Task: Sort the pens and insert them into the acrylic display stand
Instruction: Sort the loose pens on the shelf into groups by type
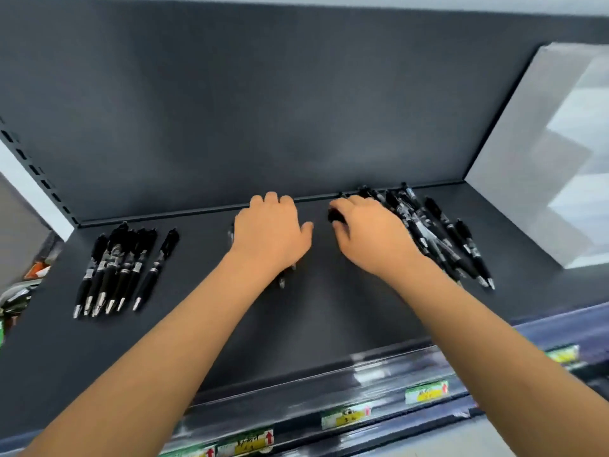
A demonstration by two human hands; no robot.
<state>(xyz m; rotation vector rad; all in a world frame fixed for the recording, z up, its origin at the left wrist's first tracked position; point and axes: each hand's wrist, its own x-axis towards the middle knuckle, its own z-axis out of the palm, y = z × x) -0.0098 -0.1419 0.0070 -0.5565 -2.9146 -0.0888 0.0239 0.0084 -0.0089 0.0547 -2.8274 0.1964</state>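
Fingers (340, 204) of right hand (372, 235) pinching pen (333, 216), left hand (270, 229) curled over pens (282, 281), dark shelf (329, 318), grey backboard (263, 110)

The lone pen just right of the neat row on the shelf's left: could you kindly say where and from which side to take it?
Pinch the lone pen across its mid-barrel, coming from above and its right. It lies flat, tip toward the front of the shelf, with the row of pens close on its left.
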